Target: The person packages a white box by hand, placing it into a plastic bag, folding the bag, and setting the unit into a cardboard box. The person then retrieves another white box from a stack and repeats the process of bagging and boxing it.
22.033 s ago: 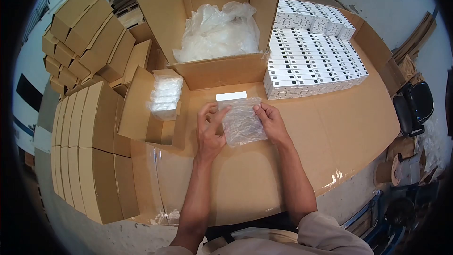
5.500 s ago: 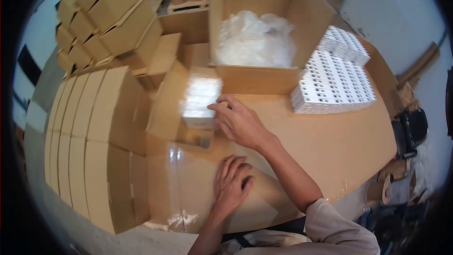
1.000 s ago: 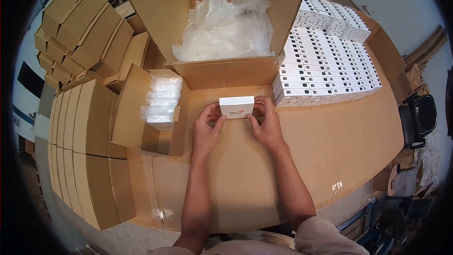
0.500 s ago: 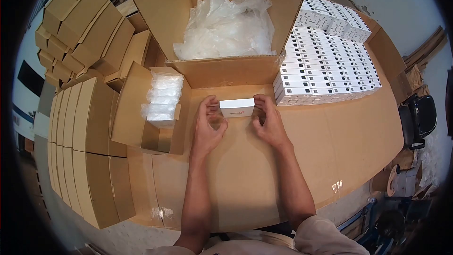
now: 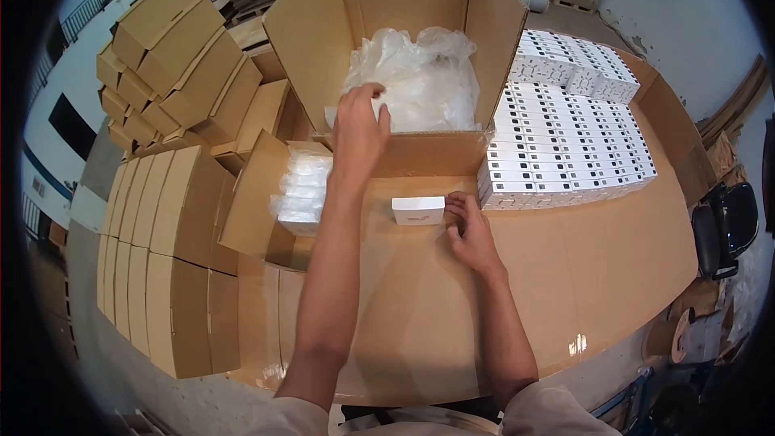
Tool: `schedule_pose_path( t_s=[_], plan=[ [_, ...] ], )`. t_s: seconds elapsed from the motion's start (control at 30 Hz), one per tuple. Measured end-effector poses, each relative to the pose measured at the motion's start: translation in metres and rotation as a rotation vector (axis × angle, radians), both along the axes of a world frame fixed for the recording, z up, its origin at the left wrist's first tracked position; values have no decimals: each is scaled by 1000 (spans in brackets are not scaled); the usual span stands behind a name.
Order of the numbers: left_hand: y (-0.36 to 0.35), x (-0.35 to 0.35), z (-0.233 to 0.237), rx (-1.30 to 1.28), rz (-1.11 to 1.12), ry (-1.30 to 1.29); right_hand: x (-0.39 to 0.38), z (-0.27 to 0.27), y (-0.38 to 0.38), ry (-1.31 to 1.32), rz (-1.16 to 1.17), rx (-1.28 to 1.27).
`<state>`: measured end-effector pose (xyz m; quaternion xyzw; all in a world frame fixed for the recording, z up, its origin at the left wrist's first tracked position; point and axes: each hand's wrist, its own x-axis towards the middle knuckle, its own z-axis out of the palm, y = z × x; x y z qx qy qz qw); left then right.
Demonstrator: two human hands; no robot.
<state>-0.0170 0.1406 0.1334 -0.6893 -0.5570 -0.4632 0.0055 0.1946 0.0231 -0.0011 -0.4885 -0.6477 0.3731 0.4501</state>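
My left hand [image 5: 361, 131] reaches over the front edge of a large open carton [image 5: 307, 24], its fingers apart and curved at the near side of a heap of clear plastic bags [image 5: 428, 85]. A small white box [image 5: 418, 211] with faint red print stands on the cardboard-covered table [image 5: 404, 307]. At the right end of that box rests my right hand [image 5: 475, 234], thumb and fingers apart, fingertips close to its corner. Left of it, partly behind my left forearm, an open brown carton [image 5: 250, 202] holds a row of plastic-wrapped white boxes [image 5: 304, 190].
Rows of white boxes [image 5: 565, 145] are stacked at the right, with a second layer at the back. Closed brown cartons [image 5: 161, 250] stand along the left side, and more cartons [image 5: 173, 56] are piled behind them. A black chair [image 5: 726, 226] is beyond the table's right edge.
My left hand has left the white box and moved up to the plastic bags in the large carton. My right hand stays by the box. The camera view has tilted upward.
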Motion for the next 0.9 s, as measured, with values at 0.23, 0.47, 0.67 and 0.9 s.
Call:
schedule_pose_path(
  t_s=[0.23,0.47,0.67,0.9],
  plan=[
    [87,-41,-37,-385,229,298,2,-3,2,26,7,-7],
    [76,-39,-16,-166,261,26,4,-9,2,24,6,-8],
    [65,-32,1,48,132,-255,4,-11,2,57,11,2],
    [51,-33,13,-42,-34,-715,4,-10,2,50,4,14]
  ],
)
